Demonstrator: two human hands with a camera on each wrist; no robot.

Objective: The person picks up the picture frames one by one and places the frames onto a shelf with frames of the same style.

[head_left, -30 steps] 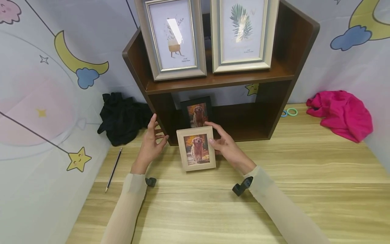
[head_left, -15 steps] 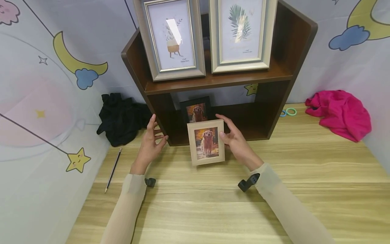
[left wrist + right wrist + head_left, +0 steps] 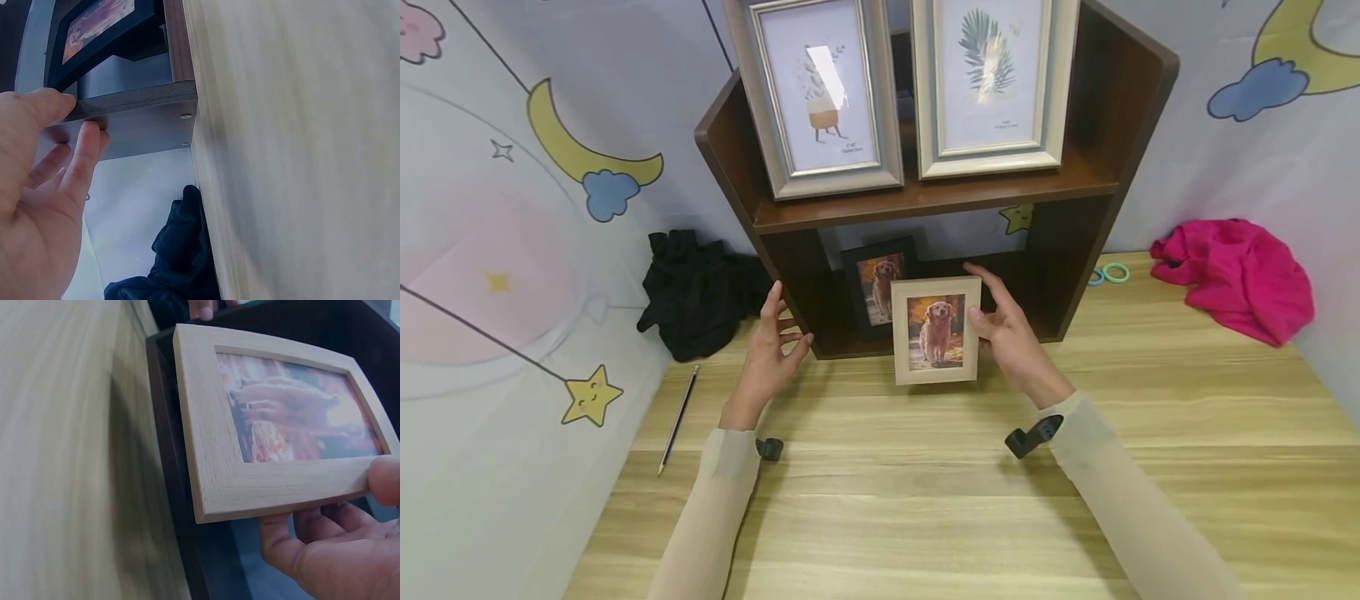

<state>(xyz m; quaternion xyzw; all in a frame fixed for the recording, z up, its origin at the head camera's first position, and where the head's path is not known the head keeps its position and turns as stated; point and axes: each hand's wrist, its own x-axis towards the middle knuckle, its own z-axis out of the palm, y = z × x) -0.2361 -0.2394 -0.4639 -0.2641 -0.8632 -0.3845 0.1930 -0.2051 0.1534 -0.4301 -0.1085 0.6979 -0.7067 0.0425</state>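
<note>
Right hand: the right hand (image 3: 1011, 337) grips a light wooden photo frame (image 3: 937, 331) by its right edge, thumb on the front rim and fingers curled behind it, as the right wrist view shows.
Light frame: it shows a golden dog, stands upright facing the person, and is held just in front of the lower opening of the dark brown shelf unit (image 3: 1097, 179), above the counter (image 3: 925, 500).
Left hand: the left hand (image 3: 771, 354) is spread and relaxed, with its fingertips (image 3: 87, 134) touching the lower left side panel of the shelf unit; it holds nothing.
Black frame: a black photo frame (image 3: 880, 283) with a similar dog picture stands inside the lower compartment, just left of and behind the light frame.
Upper shelf: two larger pale frames stand side by side, one with a potted plant print (image 3: 820, 92), one with a palm leaf print (image 3: 992, 79).
Left of shelf: a black cloth (image 3: 696, 287) lies bunched by the wall; a pencil (image 3: 679, 417) lies nearer the person.
Right of shelf: two small rings (image 3: 1111, 273) and a pink cloth (image 3: 1236, 275) lie on the counter.
</note>
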